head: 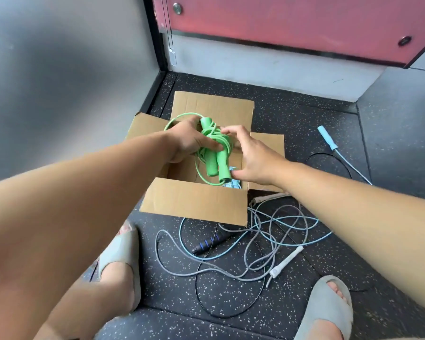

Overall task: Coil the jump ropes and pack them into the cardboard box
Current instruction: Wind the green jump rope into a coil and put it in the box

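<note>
Dark rubber floor (304, 114) flecked with white runs up to a grey wall and a pink panel (280, 20) at the back, and on it stands a brown cardboard box (196, 202) with all four flaps folded outward. Above the box opening the left hand (189, 141) grips a bright green plastic jump rope (212, 153). Its fingers and thumb are curled tightly round the bunched cord, the two thick green handles point down toward the near flap, and loops of cord stick out above and below the fist. The right hand (253, 160) hovers just beside the bundle on its right with fingers spread and relaxed, holding nothing. Its fingertips lie close to the green cord, though whether they touch it cannot be told. Inside the box, under the green handles, a bit of something pale blue (233, 185) shows, mostly hidden. Loose ropes lie tangled on the floor in front of and to the right of the box: a grey cord (172, 268) with a slim white handle (286, 261), a light blue cord leading to a light blue handle (326, 138) well off to the right, and a thin black cord with a black handle banded in blue (210, 242). Two feet in grey slide sandals (119, 249) stand at the near edge.
</note>
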